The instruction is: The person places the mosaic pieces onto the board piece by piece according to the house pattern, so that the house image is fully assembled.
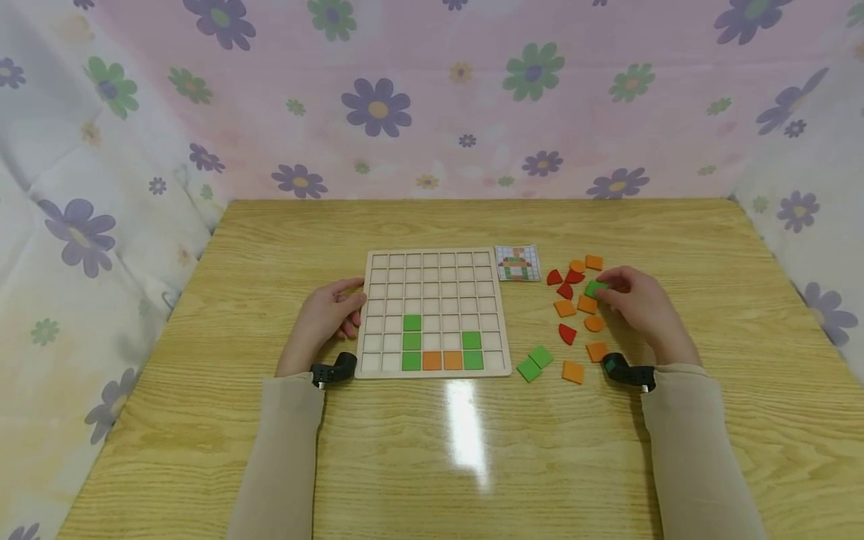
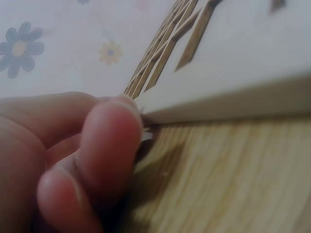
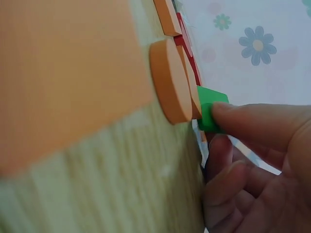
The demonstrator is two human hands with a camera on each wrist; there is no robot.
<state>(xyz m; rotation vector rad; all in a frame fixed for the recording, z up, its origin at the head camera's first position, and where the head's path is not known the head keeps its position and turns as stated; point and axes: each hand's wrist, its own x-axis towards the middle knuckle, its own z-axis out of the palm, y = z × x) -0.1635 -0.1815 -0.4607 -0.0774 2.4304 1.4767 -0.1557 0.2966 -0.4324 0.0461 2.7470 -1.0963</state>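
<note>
My left hand (image 1: 331, 311) rests at the left edge of a wooden grid board (image 1: 430, 305), its fingertips against the side. In the left wrist view, the thumb and fingers are loosely bent beside the board's rim (image 2: 233, 99). Several green and orange square tiles sit in the board's lower cells, among them a green tile (image 1: 412, 323) and an orange tile (image 1: 432, 361). My right hand (image 1: 634, 296) pinches a green square tile (image 3: 209, 111) between thumb and fingers, above the loose pieces right of the board. Its other fingers curl underneath.
A small pattern card (image 1: 517, 264) lies at the board's upper right corner. Orange squares (image 1: 573, 372), orange round pieces (image 1: 593, 324), red quarter-circle pieces (image 1: 567, 334) and two green squares (image 1: 540, 356) are scattered to the right. A flowered cloth (image 1: 432, 112) hangs behind the table.
</note>
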